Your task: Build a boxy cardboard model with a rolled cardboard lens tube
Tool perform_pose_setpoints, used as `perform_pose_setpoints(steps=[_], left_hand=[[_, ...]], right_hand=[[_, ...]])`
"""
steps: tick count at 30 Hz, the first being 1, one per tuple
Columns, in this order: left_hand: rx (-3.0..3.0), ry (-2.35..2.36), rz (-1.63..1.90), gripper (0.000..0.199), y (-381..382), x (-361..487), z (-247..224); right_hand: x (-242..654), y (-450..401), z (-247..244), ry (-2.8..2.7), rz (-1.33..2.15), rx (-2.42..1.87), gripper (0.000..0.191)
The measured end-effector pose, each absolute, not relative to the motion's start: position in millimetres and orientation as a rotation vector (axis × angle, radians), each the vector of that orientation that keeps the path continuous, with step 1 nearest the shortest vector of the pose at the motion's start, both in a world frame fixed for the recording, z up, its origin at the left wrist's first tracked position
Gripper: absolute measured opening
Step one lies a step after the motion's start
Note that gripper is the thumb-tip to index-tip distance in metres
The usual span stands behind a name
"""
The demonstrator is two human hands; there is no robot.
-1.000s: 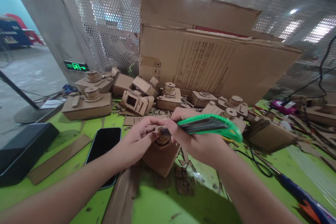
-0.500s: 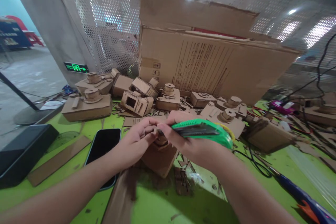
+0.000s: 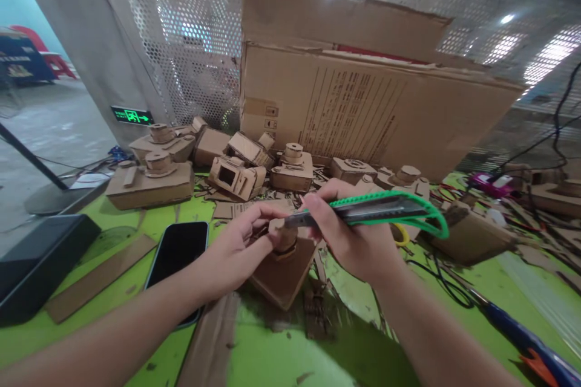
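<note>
Beneath my hands, a cardboard model (image 3: 284, 278) with a round stacked piece on top (image 3: 285, 240) rests on the green table (image 3: 272, 357). My left hand (image 3: 245, 248) grips that round piece between thumb and fingers, from the left. A green utility knife (image 3: 385, 208) is held in my right hand (image 3: 349, 236). Its blade points left and meets the top edge of the round piece. My left fingers partly hide the far side of the piece.
Several cardboard camera-shaped models (image 3: 152, 184) stand along the back, before a large cardboard box (image 3: 345, 97). On the left lie a phone (image 3: 177, 251), a cardboard strip (image 3: 100, 278) and a black case (image 3: 45, 263). A blue-handled tool (image 3: 512, 326) and cables are at right.
My right hand and the knife have moved slightly right, and the knife is tilted flatter. More of the round piece and blade shows. My left hand has barely moved.
</note>
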State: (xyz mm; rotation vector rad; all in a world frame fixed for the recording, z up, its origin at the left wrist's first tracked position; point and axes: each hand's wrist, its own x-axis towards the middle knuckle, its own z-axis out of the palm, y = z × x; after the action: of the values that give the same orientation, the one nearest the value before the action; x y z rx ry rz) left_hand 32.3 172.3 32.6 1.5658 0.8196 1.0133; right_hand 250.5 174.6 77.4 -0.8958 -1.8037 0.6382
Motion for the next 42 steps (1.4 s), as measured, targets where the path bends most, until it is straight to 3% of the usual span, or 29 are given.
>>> perform_pose_setpoints(steps=[22, 32, 42], left_hand=[[1.525, 0.8, 0.954, 0.033, 174, 31, 33], [1.475, 0.797, 0.96, 0.042, 176, 31, 29], [1.439, 0.828, 1.031, 0.036, 177, 33, 33]], right_hand=[[253, 178, 84, -2.065, 0.371, -0.832, 0.04], [251, 177, 90, -2.112, 0.508, -0.944, 0.039], [255, 178, 76, -1.904, 0.584, -0.948, 0.036]])
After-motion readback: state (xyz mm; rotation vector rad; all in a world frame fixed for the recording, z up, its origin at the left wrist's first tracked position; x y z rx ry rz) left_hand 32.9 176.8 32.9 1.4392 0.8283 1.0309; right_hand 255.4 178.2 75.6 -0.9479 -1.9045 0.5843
